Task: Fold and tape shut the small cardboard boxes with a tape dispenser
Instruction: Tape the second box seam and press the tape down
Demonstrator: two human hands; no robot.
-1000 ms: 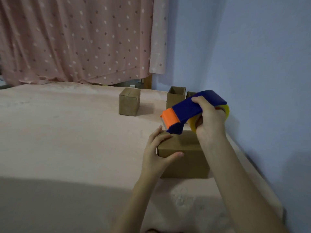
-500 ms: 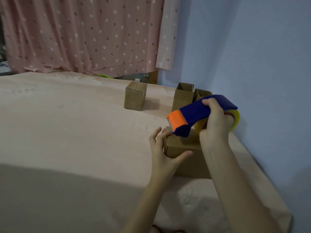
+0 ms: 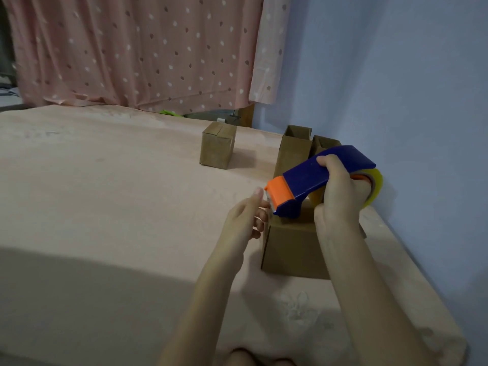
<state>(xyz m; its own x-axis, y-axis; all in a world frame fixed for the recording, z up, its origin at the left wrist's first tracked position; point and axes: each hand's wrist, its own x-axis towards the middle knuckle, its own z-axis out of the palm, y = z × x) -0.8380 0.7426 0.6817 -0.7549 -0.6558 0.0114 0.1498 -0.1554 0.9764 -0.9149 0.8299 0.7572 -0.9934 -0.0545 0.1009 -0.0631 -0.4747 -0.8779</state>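
My right hand (image 3: 340, 199) grips a blue tape dispenser (image 3: 311, 178) with an orange head; its yellowish tape roll (image 3: 377, 184) shows behind my fingers. The dispenser's head rests on top of a small closed cardboard box (image 3: 293, 249) in front of me. My left hand (image 3: 244, 217) is off the box, at its left top corner. Its fingertips reach the dispenser's orange head. The thumb is hidden, so I cannot tell whether it pinches tape.
All stands on a pink covered surface (image 3: 105, 194). A closed box (image 3: 217, 147) sits farther back. Two open-topped boxes (image 3: 293, 146) stand by the blue wall (image 3: 396, 101), which runs close along the right. A dotted pink curtain (image 3: 132, 48) hangs behind.
My left hand has let go of the box's left side and risen to the dispenser's orange head. The dispenser has come down a little onto the box top.
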